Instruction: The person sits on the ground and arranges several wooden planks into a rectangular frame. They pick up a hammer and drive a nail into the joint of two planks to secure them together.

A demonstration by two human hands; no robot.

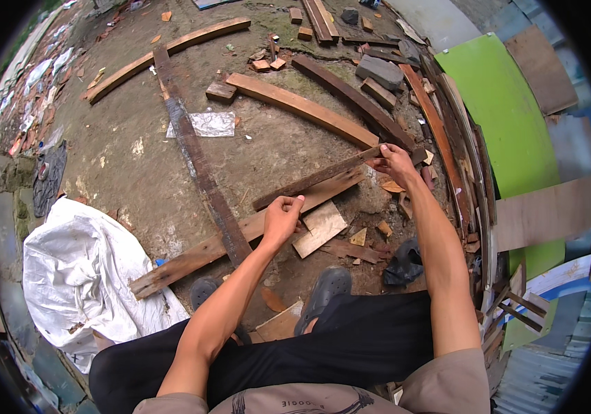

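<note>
A thin dark wooden strip [316, 179] runs from near my left hand to my right hand, along the top of a longer wooden plank [195, 260]. My right hand [393, 164] grips the strip's far right end between thumb and fingers. My left hand [283, 221] is closed over the plank near the strip's other end, thumb against the curled fingers; whatever it holds is hidden. The plank slants from lower left to upper right in front of my feet. A long dark beam [199, 162] crosses it at the left. A square plywood piece [320, 229] lies beside the plank.
A white sack [92, 269] lies at the left. Two long timbers [302, 110] [354, 96] stretch beyond my right hand, near a grey block [380, 72]. A curved-looking timber [171, 55] lies far left. Stacked boards and a green panel [509, 110] line the right side.
</note>
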